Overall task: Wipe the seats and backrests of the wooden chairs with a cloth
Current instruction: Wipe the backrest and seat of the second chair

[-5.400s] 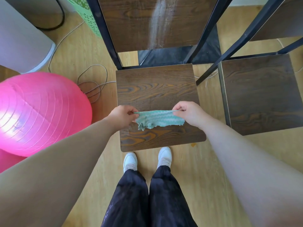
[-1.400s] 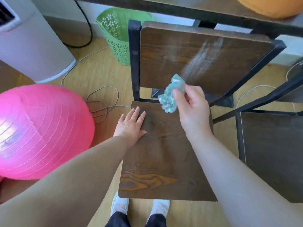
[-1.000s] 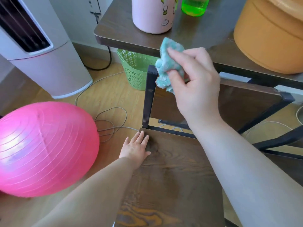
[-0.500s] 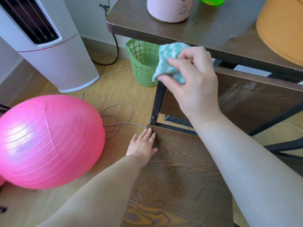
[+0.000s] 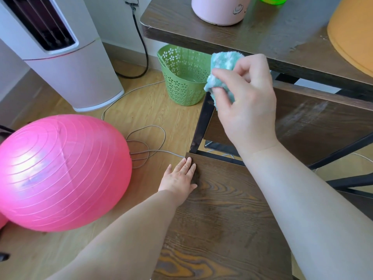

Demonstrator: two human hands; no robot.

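Note:
A dark wooden chair stands before me, its seat (image 5: 222, 219) filling the lower middle and its backrest (image 5: 314, 126) at the right, streaked with pale smears. My right hand (image 5: 246, 106) grips a bunched teal cloth (image 5: 222, 63) at the backrest's top left corner, by the black metal post (image 5: 201, 122). My left hand (image 5: 179, 176) lies flat, fingers together, on the seat's back left corner.
A dark table (image 5: 272, 31) overhangs the backrest, holding a pink container (image 5: 218, 9) and an orange tub (image 5: 355, 33). A green basket (image 5: 183, 77), loose cables (image 5: 145, 146), a pink exercise ball (image 5: 58, 172) and a white fan unit (image 5: 66, 55) occupy the floor at left.
Earlier both hands held the cloth spread over the seat. The left hand then settled on the seat corner, and the right hand lifted the bunched cloth to the backrest's top left corner.

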